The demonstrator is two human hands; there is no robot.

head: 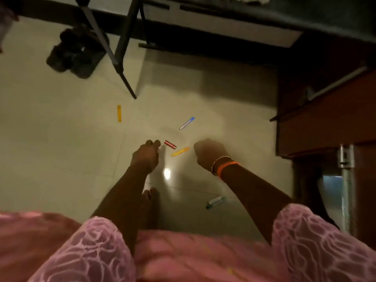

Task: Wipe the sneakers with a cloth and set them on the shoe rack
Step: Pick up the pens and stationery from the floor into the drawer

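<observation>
A pair of dark shoes [75, 51] lies on the pale tiled floor at the far left, blurred, beside a black tripod leg. Both my arms reach forward over the floor in the middle, well short of the shoes. My left hand [145, 155] hangs with relaxed fingers and holds nothing, its fingertips just left of a small red cylinder [170, 144]. My right hand [209, 151], with bangles on the wrist, is curled into a fist with nothing visible in it. No cloth is in view.
Black tripod legs [122, 58] stand between me and the shoes. Loose pens lie about: yellow [119, 113], blue-capped [187, 123], yellow [180, 152], green [215, 202]. Dark wooden furniture [325, 119] fills the right; a dark ledge runs along the top. My bare foot [149, 202] is below my hands.
</observation>
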